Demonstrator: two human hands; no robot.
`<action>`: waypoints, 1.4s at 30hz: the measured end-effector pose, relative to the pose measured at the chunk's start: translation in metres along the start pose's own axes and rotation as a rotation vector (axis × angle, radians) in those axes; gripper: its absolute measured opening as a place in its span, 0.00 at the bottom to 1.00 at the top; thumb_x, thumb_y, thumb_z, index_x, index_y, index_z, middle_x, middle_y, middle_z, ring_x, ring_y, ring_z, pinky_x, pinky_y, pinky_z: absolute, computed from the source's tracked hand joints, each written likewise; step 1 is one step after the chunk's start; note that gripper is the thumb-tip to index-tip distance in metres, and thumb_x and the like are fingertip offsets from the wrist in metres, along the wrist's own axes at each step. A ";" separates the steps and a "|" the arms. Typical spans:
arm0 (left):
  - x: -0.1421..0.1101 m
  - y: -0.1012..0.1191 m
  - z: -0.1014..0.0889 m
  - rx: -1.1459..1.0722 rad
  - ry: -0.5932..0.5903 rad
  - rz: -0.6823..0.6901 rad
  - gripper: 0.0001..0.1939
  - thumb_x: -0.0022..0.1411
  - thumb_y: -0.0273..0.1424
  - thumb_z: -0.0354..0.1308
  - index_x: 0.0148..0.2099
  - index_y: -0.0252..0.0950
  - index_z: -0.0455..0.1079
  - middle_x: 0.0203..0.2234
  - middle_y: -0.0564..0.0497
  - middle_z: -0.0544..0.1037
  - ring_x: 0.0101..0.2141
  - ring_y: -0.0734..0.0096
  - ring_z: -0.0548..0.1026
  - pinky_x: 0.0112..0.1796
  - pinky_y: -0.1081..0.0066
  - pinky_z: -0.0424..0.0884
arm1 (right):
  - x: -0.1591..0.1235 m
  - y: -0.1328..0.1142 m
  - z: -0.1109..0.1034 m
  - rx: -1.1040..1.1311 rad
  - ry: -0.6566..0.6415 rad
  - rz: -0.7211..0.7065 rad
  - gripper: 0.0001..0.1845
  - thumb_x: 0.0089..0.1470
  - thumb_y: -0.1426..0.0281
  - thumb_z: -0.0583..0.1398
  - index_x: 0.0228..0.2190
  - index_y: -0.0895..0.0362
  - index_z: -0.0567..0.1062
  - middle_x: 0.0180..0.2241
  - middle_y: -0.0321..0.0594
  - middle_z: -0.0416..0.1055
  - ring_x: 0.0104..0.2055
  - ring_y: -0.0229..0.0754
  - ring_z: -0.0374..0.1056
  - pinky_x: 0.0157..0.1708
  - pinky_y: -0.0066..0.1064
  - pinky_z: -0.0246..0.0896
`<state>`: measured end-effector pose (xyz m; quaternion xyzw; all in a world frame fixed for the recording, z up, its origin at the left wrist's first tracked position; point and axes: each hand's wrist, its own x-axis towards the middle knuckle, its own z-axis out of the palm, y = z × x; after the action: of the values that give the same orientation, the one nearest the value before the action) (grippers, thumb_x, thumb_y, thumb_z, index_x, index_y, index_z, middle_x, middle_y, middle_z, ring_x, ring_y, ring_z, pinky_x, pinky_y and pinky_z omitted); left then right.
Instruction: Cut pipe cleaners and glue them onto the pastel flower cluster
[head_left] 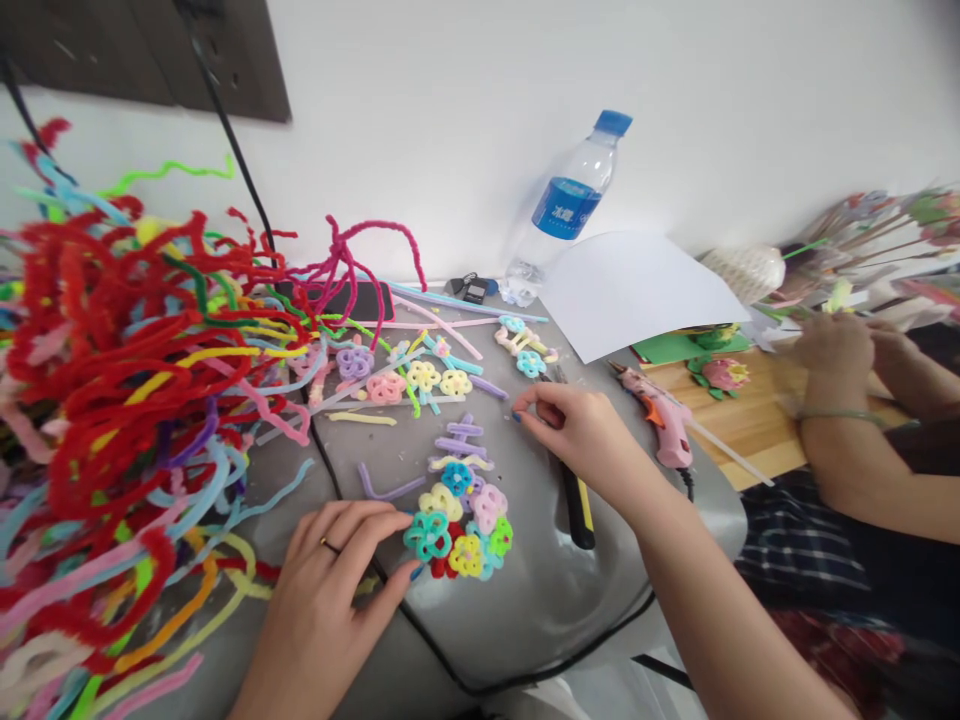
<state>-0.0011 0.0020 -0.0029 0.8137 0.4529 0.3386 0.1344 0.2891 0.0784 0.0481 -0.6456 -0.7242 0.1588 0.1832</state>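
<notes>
My left hand (341, 570) has its thumb and index finger on the edge of a teal flower, part of a pipe cleaner bouquet (466, 555) lying on the grey table. The bouquet has blue, yellow, pink, green and red blooms and a purple stem with crossbars. My right hand (577, 430) is curled above the table, fingertips together; whatever they hold, if anything, is hidden. Below that hand lies a black and yellow utility knife (579, 510). Loose pipe cleaner flowers (424, 376) lie farther back, and a bent purple pipe cleaner (390, 490) is left of the bouquet.
A large tangle of pipe cleaners (150, 400) fills the left side. Against the wall leans a water bottle (570, 200), beside white paper (645, 290). A pink glue gun (660, 415) rests at right. A black cable (480, 690) crosses the table. Another person's hands (836, 350) work at far right.
</notes>
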 end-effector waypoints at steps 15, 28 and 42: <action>-0.002 0.000 0.000 -0.006 -0.015 -0.010 0.07 0.71 0.30 0.57 0.49 0.44 0.72 0.41 0.52 0.83 0.41 0.62 0.79 0.44 0.64 0.68 | 0.005 -0.004 0.007 -0.049 -0.073 0.052 0.05 0.53 0.72 0.59 0.28 0.55 0.76 0.18 0.28 0.58 0.20 0.36 0.56 0.25 0.28 0.50; -0.002 0.000 0.001 -0.019 -0.027 -0.003 0.07 0.71 0.29 0.57 0.50 0.43 0.71 0.41 0.52 0.83 0.42 0.62 0.78 0.45 0.64 0.68 | 0.002 -0.043 -0.002 0.207 -0.250 -0.335 0.05 0.61 0.75 0.60 0.33 0.56 0.76 0.23 0.27 0.56 0.24 0.33 0.53 0.27 0.26 0.49; -0.004 0.000 0.001 -0.039 -0.066 -0.018 0.08 0.71 0.27 0.57 0.51 0.42 0.69 0.42 0.52 0.81 0.44 0.62 0.75 0.48 0.65 0.64 | 0.008 -0.047 0.010 0.086 -0.307 -0.468 0.06 0.60 0.80 0.62 0.33 0.58 0.76 0.24 0.31 0.65 0.24 0.34 0.58 0.28 0.26 0.51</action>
<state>-0.0016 -0.0009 -0.0054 0.8176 0.4486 0.3194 0.1681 0.2429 0.0807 0.0617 -0.4207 -0.8655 0.2388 0.1302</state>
